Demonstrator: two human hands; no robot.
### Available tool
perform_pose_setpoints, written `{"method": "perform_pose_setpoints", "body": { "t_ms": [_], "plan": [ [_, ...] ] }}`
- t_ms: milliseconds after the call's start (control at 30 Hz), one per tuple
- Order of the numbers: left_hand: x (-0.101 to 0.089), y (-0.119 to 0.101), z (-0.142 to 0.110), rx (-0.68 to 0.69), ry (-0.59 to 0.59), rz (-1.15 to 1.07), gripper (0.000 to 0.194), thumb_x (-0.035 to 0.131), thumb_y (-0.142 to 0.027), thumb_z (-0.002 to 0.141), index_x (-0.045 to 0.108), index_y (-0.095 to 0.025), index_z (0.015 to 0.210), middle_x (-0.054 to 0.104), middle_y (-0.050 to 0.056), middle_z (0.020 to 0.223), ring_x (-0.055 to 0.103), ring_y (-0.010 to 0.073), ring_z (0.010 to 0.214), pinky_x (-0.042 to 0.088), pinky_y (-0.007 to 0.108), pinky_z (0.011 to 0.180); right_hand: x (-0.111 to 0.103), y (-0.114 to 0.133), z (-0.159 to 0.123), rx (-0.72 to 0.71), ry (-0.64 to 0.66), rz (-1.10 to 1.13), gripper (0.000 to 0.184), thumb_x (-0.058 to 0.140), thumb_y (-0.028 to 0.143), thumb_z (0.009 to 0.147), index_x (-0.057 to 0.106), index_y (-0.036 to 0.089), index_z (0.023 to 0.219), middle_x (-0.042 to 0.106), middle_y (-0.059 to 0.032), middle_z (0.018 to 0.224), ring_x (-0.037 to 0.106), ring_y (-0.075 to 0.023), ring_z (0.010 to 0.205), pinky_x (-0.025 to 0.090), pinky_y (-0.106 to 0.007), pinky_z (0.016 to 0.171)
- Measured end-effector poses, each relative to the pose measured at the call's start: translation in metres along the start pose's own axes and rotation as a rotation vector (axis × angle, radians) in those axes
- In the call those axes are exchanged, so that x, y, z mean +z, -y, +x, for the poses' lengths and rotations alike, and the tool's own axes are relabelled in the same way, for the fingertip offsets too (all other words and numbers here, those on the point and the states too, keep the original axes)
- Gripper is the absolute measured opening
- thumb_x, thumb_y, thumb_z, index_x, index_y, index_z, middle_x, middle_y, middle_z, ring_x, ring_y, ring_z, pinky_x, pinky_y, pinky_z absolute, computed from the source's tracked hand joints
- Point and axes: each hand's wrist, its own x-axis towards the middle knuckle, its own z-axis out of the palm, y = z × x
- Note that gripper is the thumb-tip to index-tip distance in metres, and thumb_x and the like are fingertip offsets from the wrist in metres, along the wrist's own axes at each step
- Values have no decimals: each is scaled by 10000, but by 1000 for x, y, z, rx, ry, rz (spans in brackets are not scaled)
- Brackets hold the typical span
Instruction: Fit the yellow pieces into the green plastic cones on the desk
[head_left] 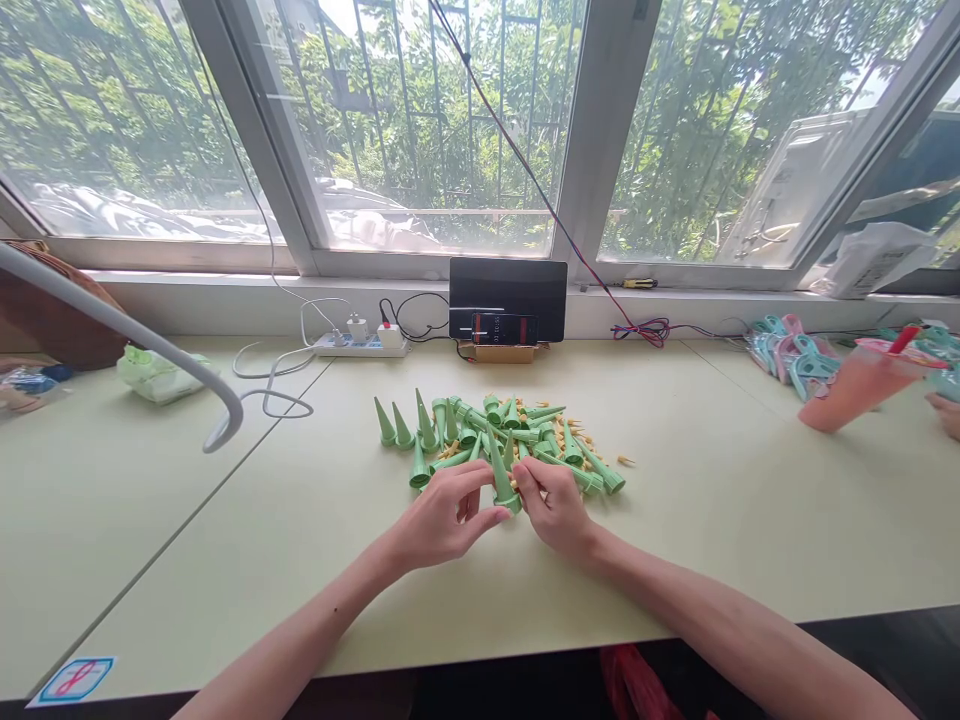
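My left hand [454,510] holds a green plastic cone-shaped spike [501,472] upright by its wide base, between thumb and fingers. Close beside it, my right hand [556,503] is closed in a pinch at the cone's right side. A bit of a small yellow piece [514,483] shows at those fingertips; most of it is hidden. Beyond both hands lies a heap of similar green spikes [540,435], mixed with small yellow pointed pieces [585,438]. Several spikes stand upright in a group at the heap's left [403,428].
A phone [504,329] leans before a dark screen [508,285] at the back. Left of it are a power strip [360,346] and a grey curved tube [150,335]. On the right, a tilted cup with red straw [855,385] stands near pastel plastic items [795,355]. Another person's hand shows at the far right.
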Motion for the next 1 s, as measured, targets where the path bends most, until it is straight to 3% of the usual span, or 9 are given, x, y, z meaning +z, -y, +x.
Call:
{"method": "perform_pose_setpoints", "body": {
  "t_ms": [500, 1000],
  "plan": [
    [2, 4, -2, 59, -10, 59, 249, 593, -354, 936, 536, -157, 795, 495, -12, 716, 427, 85, 552, 366, 216, 527, -1, 1, 0, -2, 12, -7, 390, 388, 322, 1019, 320, 204, 654, 320, 50, 571, 262, -92, 512, 240, -249, 493],
    [5, 9, -5, 91, 18, 81, 164, 547, -274, 958, 580, -173, 1083, 551, 17, 875, 475, 74, 565, 409, 216, 550, -2, -4, 0, -123, 4, -100, 372, 409, 255, 1008, 301, 202, 656, 310, 53, 576, 249, -89, 511, 233, -243, 503]
  ]
}}
